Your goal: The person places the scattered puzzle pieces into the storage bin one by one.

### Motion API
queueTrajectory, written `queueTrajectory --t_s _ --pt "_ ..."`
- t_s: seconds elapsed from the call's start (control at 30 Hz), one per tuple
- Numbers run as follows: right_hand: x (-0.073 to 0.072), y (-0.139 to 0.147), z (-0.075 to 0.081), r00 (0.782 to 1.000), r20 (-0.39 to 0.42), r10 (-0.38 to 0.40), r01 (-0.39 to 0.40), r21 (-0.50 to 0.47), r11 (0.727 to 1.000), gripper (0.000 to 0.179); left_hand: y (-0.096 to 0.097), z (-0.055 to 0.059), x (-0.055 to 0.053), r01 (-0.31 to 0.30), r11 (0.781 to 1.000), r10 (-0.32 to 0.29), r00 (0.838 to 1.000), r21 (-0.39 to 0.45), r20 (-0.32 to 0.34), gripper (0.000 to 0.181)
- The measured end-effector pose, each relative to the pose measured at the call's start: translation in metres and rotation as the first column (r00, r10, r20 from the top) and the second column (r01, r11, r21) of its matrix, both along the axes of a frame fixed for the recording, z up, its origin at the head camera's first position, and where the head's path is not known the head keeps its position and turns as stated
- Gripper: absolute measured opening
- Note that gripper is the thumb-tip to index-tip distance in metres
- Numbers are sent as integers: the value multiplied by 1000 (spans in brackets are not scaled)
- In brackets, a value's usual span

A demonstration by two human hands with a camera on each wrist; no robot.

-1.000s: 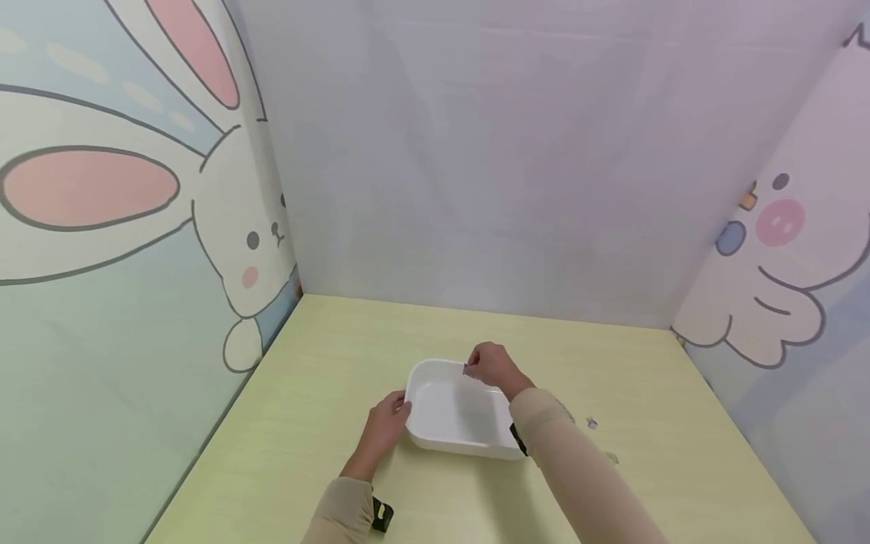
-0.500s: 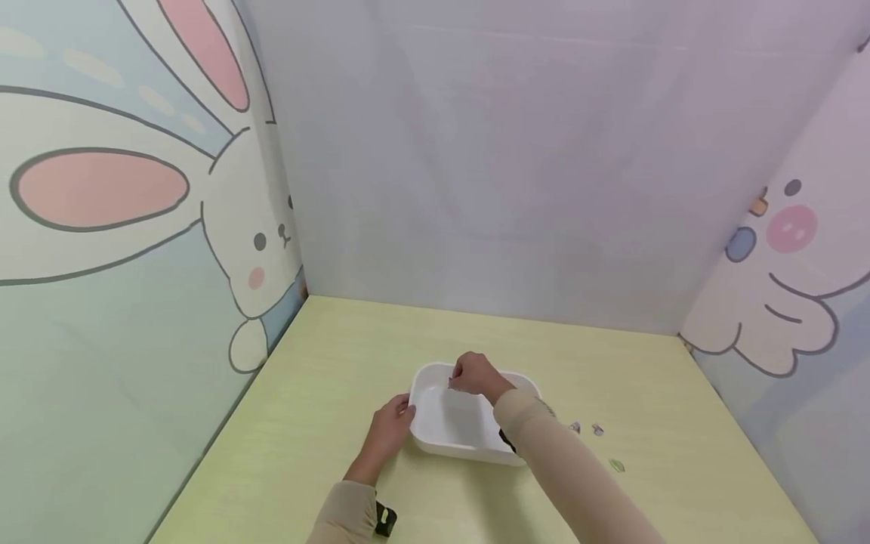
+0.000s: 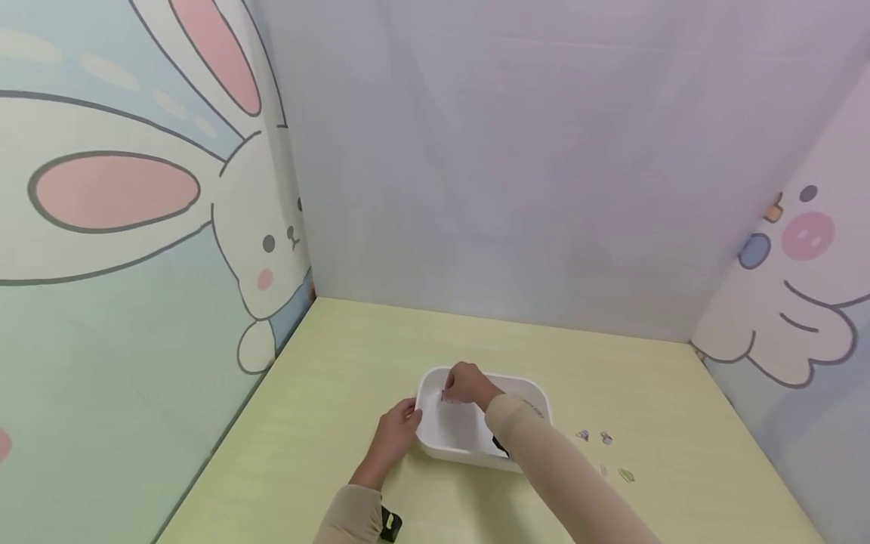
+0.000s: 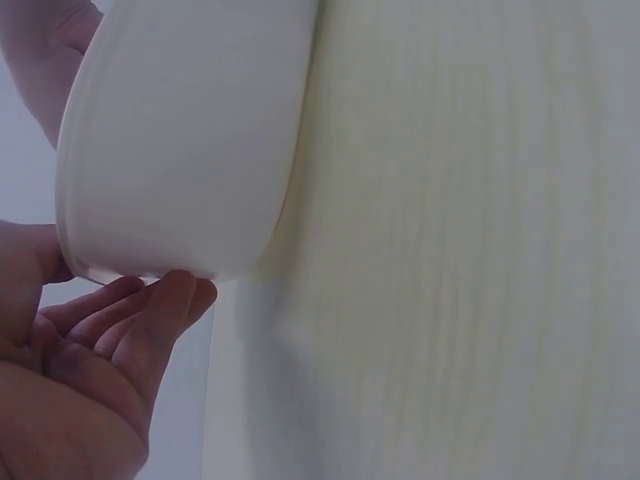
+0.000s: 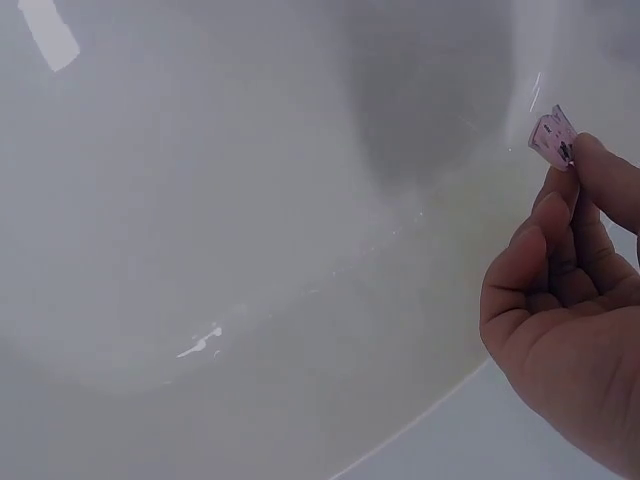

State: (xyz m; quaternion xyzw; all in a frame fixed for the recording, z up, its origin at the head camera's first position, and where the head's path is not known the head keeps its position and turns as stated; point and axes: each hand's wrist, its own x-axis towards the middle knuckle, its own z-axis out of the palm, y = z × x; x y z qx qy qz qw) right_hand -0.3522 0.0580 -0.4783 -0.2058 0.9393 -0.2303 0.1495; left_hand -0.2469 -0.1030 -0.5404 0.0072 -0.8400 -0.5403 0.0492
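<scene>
A white rectangular basin (image 3: pixel 469 456) with rounded corners sits on the table. My left hand (image 3: pixel 394 431) holds its left end. In the left wrist view, that hand's fingers (image 4: pixel 165 325) press the outer wall (image 4: pixel 190 130) while the thumb lies at the rim. My right hand (image 3: pixel 469 383) reaches over the basin's left part. Between thumb and fingertips it pinches a small pink printed piece (image 5: pixel 552 138), flat and sticker-like with dark marks. The right wrist view shows this piece above the basin's glossy white inside (image 5: pixel 240 200).
Several small flat cut-out pieces lie right of the basin, among them a green leaf-shaped one (image 3: pixel 626 475) and two coloured ones, a left piece (image 3: pixel 583 435) and a right piece (image 3: pixel 606 437). A pale yellow table (image 3: pixel 326 363) meets printed walls at left and right.
My right hand has moved left and lower over the basin with the pink piece. The left hand stays at the basin's end. More loose pieces show at right.
</scene>
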Motion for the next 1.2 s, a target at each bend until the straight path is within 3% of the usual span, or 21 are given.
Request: queueTrajectory --t_s 0.4,0.53,0.73,1.2 --pt "1 -6 -10 1000 1 -26 26 23 999 11 4 0 -1 -8 1000 8 1000 -4 7 34" --pt "0 -9 -9 998 40 -45 43 51 998 11 4 0 0 -16 1000 17 1000 -15 14 34" --pt "-1 -11 -12 999 23 -44 41 123 992 10 4 1 1 -22 999 22 1000 -25 19 34" --pt "-9 -11 -26 998 21 -62 60 110 992 12 4 1 1 -19 1000 19 1000 -15 -7 33"
